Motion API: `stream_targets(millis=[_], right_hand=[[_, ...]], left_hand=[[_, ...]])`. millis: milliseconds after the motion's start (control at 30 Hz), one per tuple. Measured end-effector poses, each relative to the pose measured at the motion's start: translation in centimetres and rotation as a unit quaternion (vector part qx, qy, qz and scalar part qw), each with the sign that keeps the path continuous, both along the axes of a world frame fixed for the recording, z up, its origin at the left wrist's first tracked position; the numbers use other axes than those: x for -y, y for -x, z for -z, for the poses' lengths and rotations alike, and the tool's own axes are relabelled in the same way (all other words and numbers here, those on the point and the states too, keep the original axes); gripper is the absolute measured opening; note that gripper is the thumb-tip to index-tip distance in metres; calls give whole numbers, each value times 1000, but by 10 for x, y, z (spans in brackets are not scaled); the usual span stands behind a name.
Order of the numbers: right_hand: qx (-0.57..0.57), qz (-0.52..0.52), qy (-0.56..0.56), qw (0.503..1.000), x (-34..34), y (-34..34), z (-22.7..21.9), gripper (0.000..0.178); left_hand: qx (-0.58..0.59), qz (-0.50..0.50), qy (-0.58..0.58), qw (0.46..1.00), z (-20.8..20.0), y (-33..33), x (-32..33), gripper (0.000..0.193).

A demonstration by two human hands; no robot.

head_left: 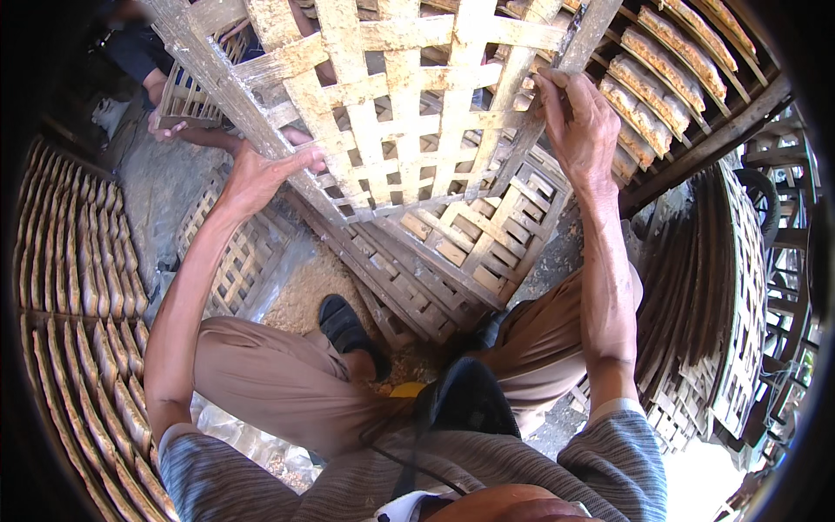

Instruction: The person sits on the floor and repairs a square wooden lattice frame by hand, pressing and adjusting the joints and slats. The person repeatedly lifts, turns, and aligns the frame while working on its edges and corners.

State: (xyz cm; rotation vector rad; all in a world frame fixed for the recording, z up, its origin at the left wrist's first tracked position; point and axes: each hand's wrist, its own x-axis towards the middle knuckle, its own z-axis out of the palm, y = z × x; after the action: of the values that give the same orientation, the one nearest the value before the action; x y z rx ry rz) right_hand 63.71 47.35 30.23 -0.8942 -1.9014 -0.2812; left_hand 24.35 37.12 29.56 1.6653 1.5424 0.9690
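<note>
A wooden-framed lattice tray (344, 54) of pale, woven bamboo strips stands tilted up in front of me. My left hand (250, 181) is closed on its left frame bar, with the thumb lying over the front. At the right frame bar, my right hand (581, 130) is closed, its thumb and fingertips pinched at the edge of the wood; whether something small lies between them I cannot tell. Below the raised tray, more lattice trays (513, 228) lie stacked at uneven angles between my feet.
Racks of brown-edged slabs stand at the left (83, 244) and upper right (652, 91). A tall stack of lattice trays (739, 296) is at my right. Another tray (235, 252) lies left of my knees. A co-worker's hand (165, 129) is beside a slatted rack (196, 96), upper left.
</note>
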Motion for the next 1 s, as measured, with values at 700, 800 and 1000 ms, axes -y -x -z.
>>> stream_targets(millis=[700, 800, 1000], right_hand=[[-34, 66, 61, 995, -14, -56, -10, 20], [-34, -3, 38, 999, 0, -32, -12, 25], [73, 32, 13, 997, 9, -9, -16, 22]], left_hand=[[68, 17, -5, 998, 4, -2, -3, 20], [61, 15, -10, 998, 3, -2, -5, 20], [40, 17, -4, 999, 1, -2, -3, 19]])
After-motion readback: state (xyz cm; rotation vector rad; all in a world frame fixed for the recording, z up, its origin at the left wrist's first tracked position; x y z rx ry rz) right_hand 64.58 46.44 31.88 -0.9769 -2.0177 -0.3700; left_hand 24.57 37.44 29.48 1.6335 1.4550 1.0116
